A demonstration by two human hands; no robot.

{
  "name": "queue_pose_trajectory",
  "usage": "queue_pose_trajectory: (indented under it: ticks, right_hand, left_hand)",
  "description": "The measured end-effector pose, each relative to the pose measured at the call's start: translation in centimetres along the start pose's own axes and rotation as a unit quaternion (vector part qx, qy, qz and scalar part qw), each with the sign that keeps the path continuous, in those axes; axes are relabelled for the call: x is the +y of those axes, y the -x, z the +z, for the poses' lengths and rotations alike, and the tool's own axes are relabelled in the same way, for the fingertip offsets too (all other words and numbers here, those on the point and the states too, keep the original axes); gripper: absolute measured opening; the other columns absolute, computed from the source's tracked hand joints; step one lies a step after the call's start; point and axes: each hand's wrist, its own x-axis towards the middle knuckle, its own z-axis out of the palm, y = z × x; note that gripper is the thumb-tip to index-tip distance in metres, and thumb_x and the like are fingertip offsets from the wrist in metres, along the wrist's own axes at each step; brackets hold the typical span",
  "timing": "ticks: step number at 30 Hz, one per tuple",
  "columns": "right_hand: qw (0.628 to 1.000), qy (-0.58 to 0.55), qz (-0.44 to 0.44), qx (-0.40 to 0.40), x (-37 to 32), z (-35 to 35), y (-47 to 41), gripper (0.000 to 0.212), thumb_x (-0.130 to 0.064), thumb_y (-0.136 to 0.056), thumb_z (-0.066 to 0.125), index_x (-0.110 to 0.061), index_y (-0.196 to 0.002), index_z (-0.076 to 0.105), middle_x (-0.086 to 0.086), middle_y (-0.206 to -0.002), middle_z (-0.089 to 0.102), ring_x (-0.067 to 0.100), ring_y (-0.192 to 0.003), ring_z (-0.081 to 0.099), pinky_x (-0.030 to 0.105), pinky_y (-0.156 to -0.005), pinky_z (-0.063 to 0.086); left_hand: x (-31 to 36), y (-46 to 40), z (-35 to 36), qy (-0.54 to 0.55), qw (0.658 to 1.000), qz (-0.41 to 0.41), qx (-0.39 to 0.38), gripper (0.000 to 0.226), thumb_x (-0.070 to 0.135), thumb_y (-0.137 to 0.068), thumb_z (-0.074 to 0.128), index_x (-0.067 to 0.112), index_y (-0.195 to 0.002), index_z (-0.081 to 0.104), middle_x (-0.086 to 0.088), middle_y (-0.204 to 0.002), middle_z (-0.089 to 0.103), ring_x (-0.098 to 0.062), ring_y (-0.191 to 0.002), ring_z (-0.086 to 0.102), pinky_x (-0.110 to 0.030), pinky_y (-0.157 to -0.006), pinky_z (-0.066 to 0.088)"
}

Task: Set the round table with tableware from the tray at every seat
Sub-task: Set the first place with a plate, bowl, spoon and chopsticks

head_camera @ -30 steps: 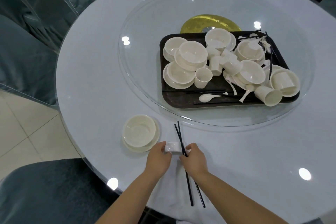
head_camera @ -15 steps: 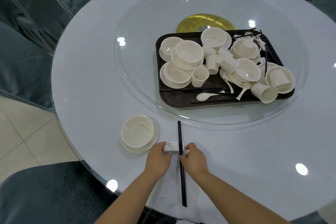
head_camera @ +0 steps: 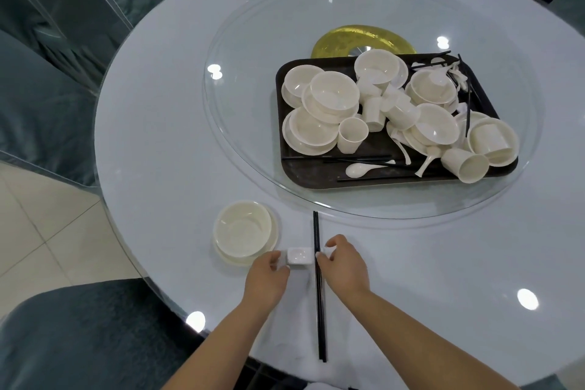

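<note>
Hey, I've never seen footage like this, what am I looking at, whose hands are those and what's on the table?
There is no machine here. A person wears a camera on the head, so this single picture looks down at their own hands. The left hand and right hand steady a small white chopstick rest from either side; black chopsticks lie across it. Beside it a cream bowl sits on a plate. Farther off, on a glass turntable, a dark tray holds more bowls, cups and spoons for the other seats.

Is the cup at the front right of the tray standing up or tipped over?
Tipped over: the cup lies on its side on the tray, mouth facing the camera.
</note>
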Motion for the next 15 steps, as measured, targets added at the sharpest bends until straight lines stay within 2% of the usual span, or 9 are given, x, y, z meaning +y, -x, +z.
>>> queue_pose_trajectory:
  ticks: [3, 6, 10, 12, 15]
  right_hand:
    - [0.998, -0.049, -0.028, -0.015, -1.2, 0.2, -0.6, 0.017, -0.025, -0.093, 0.057, -0.019, -0.109, 0.055, -0.006, -0.078, 0.056, 0.007, -0.067, 0.054, 0.02, -0.059, 0.041]
    - [0.995, -0.079, -0.041, -0.048, -2.5, 1.0, -0.9, 0.014, -0.025, -0.092, 0.058, -0.022, -0.106, 0.056, -0.008, -0.077, 0.055, 0.006, -0.067, 0.054, 0.018, -0.059, 0.041]
    - [0.991, -0.105, -0.038, -0.071, -3.5, 1.6, -1.2, 0.008, -0.026, -0.092, 0.057, -0.026, -0.1, 0.055, -0.006, -0.084, 0.059, 0.013, -0.069, 0.059, 0.019, -0.058, 0.043]
    - [0.99, -0.12, -0.035, -0.069, -3.7, 1.4, -1.5, 0.007, -0.025, -0.092, 0.057, -0.027, -0.098, 0.056, -0.005, -0.085, 0.06, 0.017, -0.073, 0.063, 0.021, -0.059, 0.044]
    - [0.99, -0.134, -0.027, -0.042, -3.7, 0.1, -2.4, 0.007, -0.022, -0.091, 0.057, -0.026, -0.097, 0.057, -0.006, -0.084, 0.059, 0.019, -0.076, 0.064, 0.022, -0.06, 0.046]
  left_hand:
    - [-1.0, 0.0, -1.3, 0.03, 0.998, -0.045, 0.017, 0.032, 0.01, -0.091, 0.056, 0.013, -0.122, 0.062, 0.0, -0.118, 0.063, -0.02, -0.108, 0.06, -0.037, -0.098, 0.049]
    - [-1.5, -0.3, -2.6, 0.046, 0.997, -0.059, 0.033, 0.023, 0.01, -0.089, 0.057, 0.014, -0.11, 0.066, -0.002, -0.108, 0.067, -0.021, -0.1, 0.063, -0.037, -0.092, 0.052]
    - [-1.4, -0.9, -3.4, 0.017, 0.998, -0.052, 0.034, 0.021, 0.013, -0.09, 0.057, 0.015, -0.109, 0.064, 0.0, -0.105, 0.066, -0.021, -0.099, 0.062, -0.036, -0.091, 0.051]
    - [-1.0, -1.2, -3.6, -0.017, 0.999, -0.041, 0.028, 0.017, 0.014, -0.09, 0.056, 0.014, -0.104, 0.065, -0.001, -0.101, 0.068, -0.021, -0.094, 0.063, -0.036, -0.088, 0.053]
    - [0.2, -1.3, -3.5, -0.064, 0.998, -0.01, 0.024, 0.012, 0.018, -0.088, 0.058, 0.012, -0.085, 0.068, -0.004, -0.083, 0.071, -0.024, -0.082, 0.068, -0.039, -0.08, 0.055]
